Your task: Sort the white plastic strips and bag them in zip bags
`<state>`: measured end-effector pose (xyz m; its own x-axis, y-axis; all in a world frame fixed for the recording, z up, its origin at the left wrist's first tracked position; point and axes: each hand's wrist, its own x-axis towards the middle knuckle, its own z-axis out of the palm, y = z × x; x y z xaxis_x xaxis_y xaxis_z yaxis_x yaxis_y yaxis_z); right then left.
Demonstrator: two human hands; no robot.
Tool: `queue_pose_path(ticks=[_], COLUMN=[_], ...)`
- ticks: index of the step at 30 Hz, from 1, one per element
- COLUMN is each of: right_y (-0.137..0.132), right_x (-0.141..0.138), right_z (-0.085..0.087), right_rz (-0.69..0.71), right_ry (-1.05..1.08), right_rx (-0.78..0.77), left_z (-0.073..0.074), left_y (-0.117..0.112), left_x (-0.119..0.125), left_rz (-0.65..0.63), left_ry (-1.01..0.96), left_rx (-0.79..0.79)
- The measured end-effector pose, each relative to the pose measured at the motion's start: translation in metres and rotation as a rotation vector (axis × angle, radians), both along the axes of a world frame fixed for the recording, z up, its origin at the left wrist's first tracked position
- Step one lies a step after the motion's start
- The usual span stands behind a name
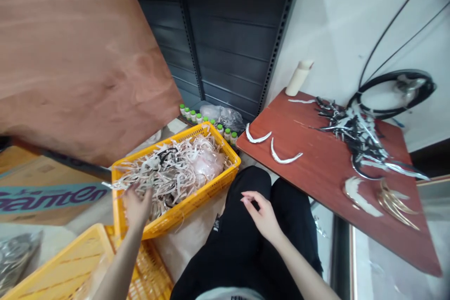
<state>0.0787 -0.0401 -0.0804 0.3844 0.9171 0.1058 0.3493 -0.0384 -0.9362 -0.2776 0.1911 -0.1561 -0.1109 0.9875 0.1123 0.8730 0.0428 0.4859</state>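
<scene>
My left hand reaches into a yellow plastic basket full of several pale curved strips; its fingers are buried among the strips, so their grip is hidden. My right hand hovers above my lap in black trousers, fingers loosely apart and holding nothing. Two white curved pieces lie on the red-brown table to the right.
A tangle of black and white pieces and gold and white stacks lie on the table. A second yellow basket sits lower left. Small green-capped bottles, a cardboard box, dark shelving and a brown board surround me.
</scene>
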Motion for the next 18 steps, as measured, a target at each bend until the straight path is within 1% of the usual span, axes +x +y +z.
queue_pose_path(ticks=[2,4,5,7,9,10,12,15,16,18], right_y=[0.002,0.006,0.010,0.020,0.037,0.048,0.079,0.145,0.170,0.220], right_x=[0.000,0.001,0.002,0.003,0.004,0.004,0.002,-0.012,-0.019,-0.039], right_z=[-0.001,-0.001,-0.001,0.000,0.001,0.002,0.003,0.001,-0.003,-0.015], right_rz=[0.003,0.015,0.022,0.042,0.090,0.127,0.204,0.264,0.254,0.269], right_ry=[0.001,0.002,-0.003,-0.024,-0.023,-0.014,-0.011,-0.062,-0.064,-0.061], right_rx=[-0.013,-0.038,-0.059,-0.103,-0.131,-0.136,-0.143,-0.234,-0.301,-0.369], left_z=[-0.010,-0.018,-0.021,-0.024,-0.023,-0.023,-0.023,-0.025,-0.026,-0.028], left_y=[0.024,0.047,0.057,0.077,0.093,0.099,0.109,0.117,0.117,0.116], left_x=[0.023,0.037,0.041,0.043,0.041,0.039,0.036,0.032,0.031,0.030], left_rz=[0.019,0.078,0.077,0.015,-0.020,-0.009,0.053,0.100,0.099,0.092], left_ry=[0.014,0.035,0.052,0.117,0.152,0.151,0.118,0.063,0.047,0.027], left_rx=[-0.021,-0.046,-0.052,-0.105,-0.168,-0.194,-0.224,-0.256,-0.260,-0.253])
